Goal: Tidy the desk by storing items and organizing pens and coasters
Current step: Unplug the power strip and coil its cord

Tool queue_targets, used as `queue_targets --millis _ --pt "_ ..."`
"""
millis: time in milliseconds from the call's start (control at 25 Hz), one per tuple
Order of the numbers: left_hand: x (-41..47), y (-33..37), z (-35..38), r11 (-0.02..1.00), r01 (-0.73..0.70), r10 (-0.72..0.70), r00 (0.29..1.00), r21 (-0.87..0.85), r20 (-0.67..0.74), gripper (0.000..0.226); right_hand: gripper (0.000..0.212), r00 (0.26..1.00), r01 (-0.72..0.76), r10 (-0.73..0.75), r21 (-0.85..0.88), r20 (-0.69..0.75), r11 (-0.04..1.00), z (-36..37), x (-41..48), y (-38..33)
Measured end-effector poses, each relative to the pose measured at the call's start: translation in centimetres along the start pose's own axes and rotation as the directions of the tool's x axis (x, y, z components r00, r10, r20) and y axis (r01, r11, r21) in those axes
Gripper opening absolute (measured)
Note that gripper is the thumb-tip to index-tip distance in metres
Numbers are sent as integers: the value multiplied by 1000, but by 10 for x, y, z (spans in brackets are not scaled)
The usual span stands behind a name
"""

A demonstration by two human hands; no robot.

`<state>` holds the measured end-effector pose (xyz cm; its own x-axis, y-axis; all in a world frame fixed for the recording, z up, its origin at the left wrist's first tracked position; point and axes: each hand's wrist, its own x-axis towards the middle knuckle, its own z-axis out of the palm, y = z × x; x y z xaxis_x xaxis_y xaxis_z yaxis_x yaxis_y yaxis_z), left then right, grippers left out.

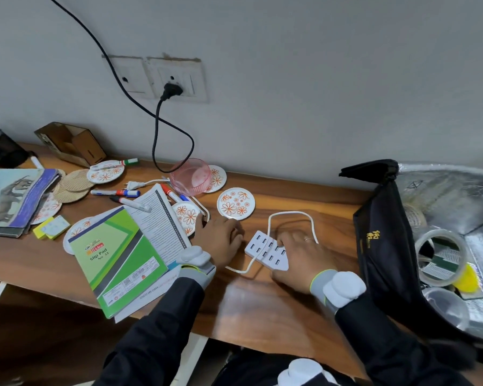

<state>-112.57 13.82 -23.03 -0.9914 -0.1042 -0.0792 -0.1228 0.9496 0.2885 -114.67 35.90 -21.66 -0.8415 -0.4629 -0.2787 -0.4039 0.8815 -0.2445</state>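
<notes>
A white multi-port USB hub (265, 250) lies on the wooden desk (262, 299), its white cable (290, 214) looped behind it. My right hand (300, 259) holds the hub's right end, fingers over the top and thumb at the near edge. My left hand (221, 242) sits at the hub's left corner with its fingers bent down; their tips are hidden. Floral coasters (236, 203) lie scattered, with woven coasters (76, 181) at the left. Loose markers (115, 192) lie among them. A wooden organizer (70, 143) stands at the back left.
A green slip pad (117, 257) and an open booklet (162, 218) overhang the front edge. A pink bowl (191, 175), books (9, 199) and sticky notes (52, 227) clutter the left. An open black bag (388, 246) with a tape roll (438, 257) fills the right.
</notes>
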Motion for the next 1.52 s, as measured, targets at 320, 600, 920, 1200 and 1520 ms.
queue_targets --millis 320,600,920,1200,1520 --pt "-53 0 -16 986 -148 163 959 -78 232 50 49 992 -1 37 290 -118 957 -1 -14 12" --pt "-54 65 -50 953 -73 44 994 -295 -103 23 42 997 51 -6 636 -73 770 -14 -24 20" --pt "-48 135 -73 965 -190 131 946 -182 -295 18 43 982 185 -147 709 -115 681 -35 -11 0" --pt "-61 136 -73 869 -290 87 888 -401 -452 16 24 938 338 -179 668 -298 663 -56 -17 -12" --pt "-66 139 -96 271 -353 -175 897 -896 -406 36 34 968 237 -89 970 -232 46 -86 -24 -12"
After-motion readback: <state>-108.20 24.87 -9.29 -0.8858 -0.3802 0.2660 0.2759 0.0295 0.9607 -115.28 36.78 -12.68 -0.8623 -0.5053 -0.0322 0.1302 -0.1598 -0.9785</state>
